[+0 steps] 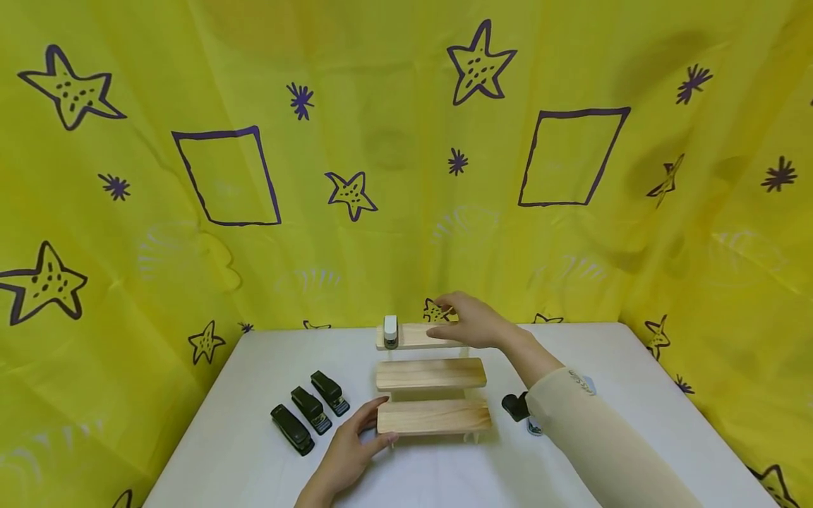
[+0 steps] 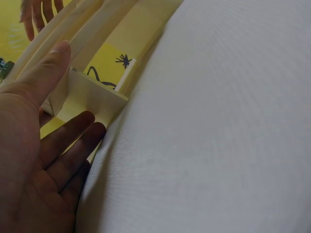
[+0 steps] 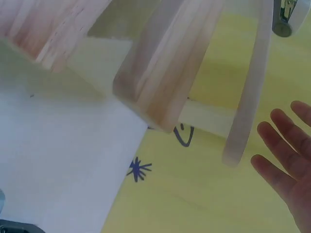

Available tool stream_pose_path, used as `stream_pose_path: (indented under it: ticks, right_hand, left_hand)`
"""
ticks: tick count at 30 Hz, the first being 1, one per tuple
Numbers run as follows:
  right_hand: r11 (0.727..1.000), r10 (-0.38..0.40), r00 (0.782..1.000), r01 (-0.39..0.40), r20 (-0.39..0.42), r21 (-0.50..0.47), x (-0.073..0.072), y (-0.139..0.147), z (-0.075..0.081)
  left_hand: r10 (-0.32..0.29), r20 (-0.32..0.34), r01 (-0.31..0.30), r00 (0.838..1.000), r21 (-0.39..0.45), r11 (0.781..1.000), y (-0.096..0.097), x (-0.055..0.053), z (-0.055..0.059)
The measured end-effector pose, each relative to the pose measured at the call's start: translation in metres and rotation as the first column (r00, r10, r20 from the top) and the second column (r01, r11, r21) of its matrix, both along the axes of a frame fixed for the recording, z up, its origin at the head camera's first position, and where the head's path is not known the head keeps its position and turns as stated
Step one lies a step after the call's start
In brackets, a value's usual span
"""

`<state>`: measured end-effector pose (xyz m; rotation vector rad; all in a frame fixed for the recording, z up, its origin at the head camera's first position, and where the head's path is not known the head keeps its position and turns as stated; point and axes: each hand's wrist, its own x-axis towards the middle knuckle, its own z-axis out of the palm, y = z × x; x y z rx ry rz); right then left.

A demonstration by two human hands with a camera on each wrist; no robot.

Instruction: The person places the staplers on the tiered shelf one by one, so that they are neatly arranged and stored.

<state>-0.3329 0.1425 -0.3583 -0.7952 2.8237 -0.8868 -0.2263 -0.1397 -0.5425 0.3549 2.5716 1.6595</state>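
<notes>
A three-step wooden rack [image 1: 434, 416] stands on the white table. My left hand [image 1: 351, 446] grips the left end of its lowest board, thumb at the front edge and index finger behind; the left wrist view shows the other fingers [image 2: 73, 155] loose beside the rack's pale side support [image 2: 95, 90]. At the left end of the top board [image 1: 416, 336] stands a stapler [image 1: 390, 331] with a white top and dark base. Over that board's right part reaches my right hand [image 1: 473, 321], holding nothing. Its fingers [image 3: 284, 148] are spread just off the board in the right wrist view.
Three dark green-black staplers [image 1: 308, 409] lie in a slanted row left of the rack. To its right is a black object [image 1: 515, 406], partly covered by my right sleeve [image 1: 584, 416], with a light blue item [image 1: 590, 385] beyond. A yellow patterned curtain [image 1: 406, 176] closes off the back and sides.
</notes>
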Motion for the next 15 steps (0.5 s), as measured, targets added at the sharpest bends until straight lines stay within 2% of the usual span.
stream_pose_path:
  ticks: [15]
  right_hand:
    - [0.998,-0.050,0.999,0.051,-0.011,0.038,0.002,0.040,-0.003]
  left_hand:
    - [-0.010,-0.021,0.010,1.000,-0.015,1.000,-0.003,-0.002,-0.004]
